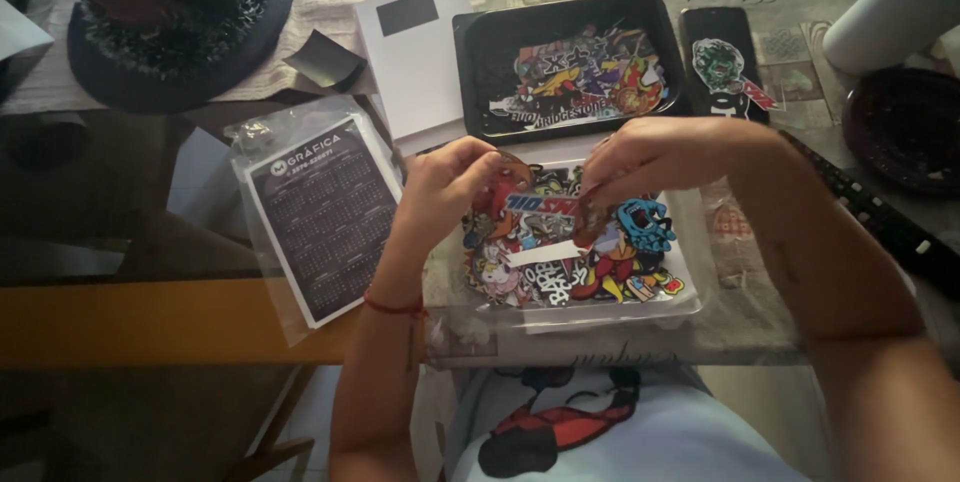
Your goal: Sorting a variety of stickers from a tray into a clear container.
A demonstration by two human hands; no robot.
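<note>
Directly under both hands [545, 167], sticker pile [575, 252], white tray [690, 287]

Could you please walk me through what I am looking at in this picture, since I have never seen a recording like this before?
There is no machine here: a camera worn on a person's head looks down at their own two bare hands over a table. The left hand, with a red string at the wrist, and the right hand are raised close together above a white tray full of colourful stickers; each pinches something small, probably a sticker, though it is too blurred to be sure. Behind sits a black tray also holding stickers, with a sticker-covered phone to its right. To the left lies a dark calendar card in a clear bag, with a white envelope behind it.
</note>
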